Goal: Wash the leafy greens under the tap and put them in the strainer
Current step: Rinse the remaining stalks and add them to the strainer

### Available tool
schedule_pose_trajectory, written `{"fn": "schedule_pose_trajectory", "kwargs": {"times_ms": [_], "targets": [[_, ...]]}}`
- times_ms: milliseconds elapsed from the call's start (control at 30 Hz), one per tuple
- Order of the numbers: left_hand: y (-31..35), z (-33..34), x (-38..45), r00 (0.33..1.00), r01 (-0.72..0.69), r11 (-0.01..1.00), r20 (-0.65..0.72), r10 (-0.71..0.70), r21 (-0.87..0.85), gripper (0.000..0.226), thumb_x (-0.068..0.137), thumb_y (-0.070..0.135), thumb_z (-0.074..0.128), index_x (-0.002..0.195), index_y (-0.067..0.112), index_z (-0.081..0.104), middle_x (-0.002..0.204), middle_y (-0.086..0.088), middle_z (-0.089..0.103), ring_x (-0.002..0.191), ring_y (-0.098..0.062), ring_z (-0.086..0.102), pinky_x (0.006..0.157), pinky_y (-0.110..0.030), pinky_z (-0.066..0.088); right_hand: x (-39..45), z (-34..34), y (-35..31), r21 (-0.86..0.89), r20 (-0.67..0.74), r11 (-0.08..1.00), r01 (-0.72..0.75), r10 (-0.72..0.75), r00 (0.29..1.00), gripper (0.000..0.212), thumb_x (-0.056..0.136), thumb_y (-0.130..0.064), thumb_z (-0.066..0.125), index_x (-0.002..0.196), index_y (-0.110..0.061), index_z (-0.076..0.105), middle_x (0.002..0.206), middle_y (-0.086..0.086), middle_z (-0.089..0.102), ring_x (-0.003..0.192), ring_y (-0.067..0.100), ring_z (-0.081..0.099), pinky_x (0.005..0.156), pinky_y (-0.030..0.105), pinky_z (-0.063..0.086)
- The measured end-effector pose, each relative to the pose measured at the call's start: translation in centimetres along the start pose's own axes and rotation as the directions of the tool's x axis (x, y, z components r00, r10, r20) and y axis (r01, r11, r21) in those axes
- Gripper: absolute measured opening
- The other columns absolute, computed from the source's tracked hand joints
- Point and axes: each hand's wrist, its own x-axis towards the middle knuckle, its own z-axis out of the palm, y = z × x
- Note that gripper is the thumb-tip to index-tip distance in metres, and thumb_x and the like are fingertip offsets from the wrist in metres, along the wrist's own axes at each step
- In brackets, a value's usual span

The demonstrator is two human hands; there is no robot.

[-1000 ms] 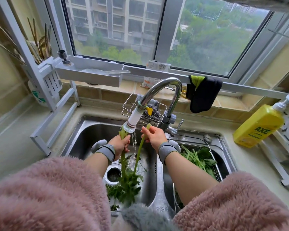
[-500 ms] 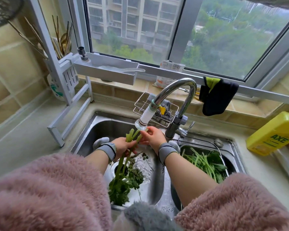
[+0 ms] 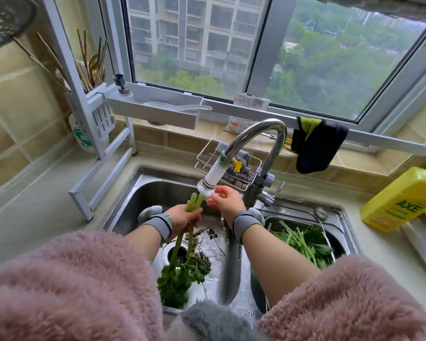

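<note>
My left hand (image 3: 183,217) grips a bunch of leafy greens (image 3: 180,274) by the pale stalks, over the left sink basin (image 3: 143,193). The stalk ends poke up beside the tap's white nozzle (image 3: 210,180), and the dark leaves hang down over the drain. My right hand (image 3: 225,200) is just right of the nozzle, palm up with relaxed fingers, holding nothing; water drips from it. A metal strainer (image 3: 327,232) sits in the right basin and holds more greens (image 3: 303,242).
A chrome tap (image 3: 263,139) arches over the sinks. A wire rack with a scourer (image 3: 241,171) hangs behind it. A yellow dish-soap bottle (image 3: 401,198) stands at right, a black cloth (image 3: 317,143) hangs on the rail, a white rack (image 3: 96,134) at left.
My right hand has let go of the stalks and now sits open beside the nozzle. The greens are gathered in my left hand alone. The view has shifted left.
</note>
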Motion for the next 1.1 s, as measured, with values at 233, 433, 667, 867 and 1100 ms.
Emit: {"fn": "schedule_pose_trajectory", "kwargs": {"times_ms": [233,433,667,867,1100], "targets": [[1.3,-0.7,1.1,0.992,-0.084,0.968,-0.111,0.059,-0.237,0.030,0.099,0.030,0.039,0.094,0.007,0.058,0.089,-0.007,0.069,0.108,-0.031,0.052,0.106,-0.050,0.031,0.0,0.3,1.7,-0.220,0.035,0.973,-0.072,0.081,0.996,0.030,0.093,-0.004,0.046,0.122,-0.001,0.049,0.101,0.006,0.053,0.076,0.008,0.049,0.066,0.018,0.039],[4.1,-0.5,1.8,0.964,-0.134,0.867,-0.265,0.002,-0.481,0.036,0.095,0.037,0.045,0.076,0.007,0.052,0.073,-0.008,0.059,0.072,-0.022,0.057,0.087,-0.039,0.048,-0.7,1.5,1.6,-0.141,0.278,0.984,-0.112,0.148,0.949,0.060,0.072,0.000,0.056,0.130,-0.004,0.043,0.111,0.007,0.052,0.097,0.018,0.051,0.074,0.021,0.043],[6.6,-1.3,2.6,0.942,-0.289,0.704,-0.325,0.087,-0.649,0.043,0.098,0.035,0.036,0.062,0.012,0.035,0.034,0.005,0.039,0.044,-0.013,0.042,0.067,-0.029,0.042,-0.1,-0.1,2.0,-0.625,0.230,0.774,0.106,0.053,0.972,0.008,0.097,-0.026,0.046,0.101,-0.019,0.048,0.085,0.003,0.054,0.076,0.017,0.050,0.070,0.026,0.038],[8.5,-2.3,2.4,0.908,-0.382,0.610,-0.406,0.106,-0.694,0.042,0.099,0.033,0.035,0.062,0.012,0.033,0.031,0.006,0.035,0.036,-0.010,0.038,0.060,-0.029,0.040,0.6,-0.9,1.6,-0.643,0.286,0.749,0.159,0.043,0.957,0.013,0.092,-0.020,0.055,0.105,-0.018,0.052,0.105,0.005,0.064,0.090,0.014,0.053,0.083,0.026,0.040],[9.7,-3.4,2.6,0.896,-0.422,0.551,-0.425,0.130,-0.720,0.037,0.098,0.032,0.038,0.065,0.015,0.041,0.033,0.006,0.034,0.039,-0.010,0.036,0.061,-0.029,0.042,1.4,0.3,1.8,-0.449,0.241,0.887,0.110,0.001,0.970,0.020,0.098,-0.027,0.045,0.079,-0.022,0.049,0.074,-0.008,0.051,0.074,0.015,0.050,0.072,0.028,0.039]]}}
